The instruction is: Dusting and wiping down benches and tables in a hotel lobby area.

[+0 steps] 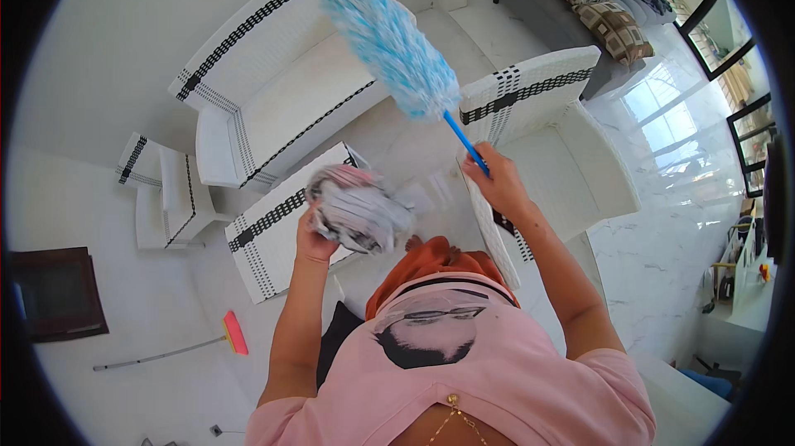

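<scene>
My right hand (495, 180) grips the blue handle of a fluffy blue-and-white duster (397, 51), whose head points up and to the left. In my left hand (315, 236) is a crumpled bundle of cloth (357, 207), pale with pinkish and dark patches and somewhat blurred. The bundle is above a low white woven table (261, 253) with black trim and hides part of its top. Beside my right forearm stands a white woven armchair (540, 154), and the duster's head overlaps the view of a white woven sofa (298, 86).
A smaller white armchair (164, 191) stands at the left. A broom with a pink-and-yellow head (236, 333) leans or lies near the wall. Toward the back right is a grey sofa (528, 5) with checked cushions (615, 33). Glossy marble-look tiles (652, 197) cover the floor.
</scene>
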Action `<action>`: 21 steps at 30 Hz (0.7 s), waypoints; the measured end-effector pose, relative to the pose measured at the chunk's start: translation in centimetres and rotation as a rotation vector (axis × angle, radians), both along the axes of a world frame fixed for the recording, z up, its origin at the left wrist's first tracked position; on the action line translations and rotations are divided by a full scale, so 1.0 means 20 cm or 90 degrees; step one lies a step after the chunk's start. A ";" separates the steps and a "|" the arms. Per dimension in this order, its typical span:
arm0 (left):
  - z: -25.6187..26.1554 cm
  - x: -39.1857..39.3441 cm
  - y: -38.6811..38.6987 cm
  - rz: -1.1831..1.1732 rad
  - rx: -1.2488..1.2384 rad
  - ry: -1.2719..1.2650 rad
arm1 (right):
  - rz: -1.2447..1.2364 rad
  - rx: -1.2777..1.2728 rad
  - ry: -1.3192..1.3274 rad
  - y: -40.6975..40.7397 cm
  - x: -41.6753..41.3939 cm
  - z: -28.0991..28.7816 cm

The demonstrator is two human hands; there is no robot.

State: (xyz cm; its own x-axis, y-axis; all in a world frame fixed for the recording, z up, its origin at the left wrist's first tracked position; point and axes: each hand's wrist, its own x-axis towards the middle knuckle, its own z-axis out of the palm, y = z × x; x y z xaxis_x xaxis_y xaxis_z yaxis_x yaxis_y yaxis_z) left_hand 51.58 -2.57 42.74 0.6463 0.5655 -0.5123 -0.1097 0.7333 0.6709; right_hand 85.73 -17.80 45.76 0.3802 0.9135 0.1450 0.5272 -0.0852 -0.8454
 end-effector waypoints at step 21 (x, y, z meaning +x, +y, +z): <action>0.53 -0.04 0.60 0.336 0.102 -0.324 | 1.165 0.100 -0.197 0.51 -1.23 0.93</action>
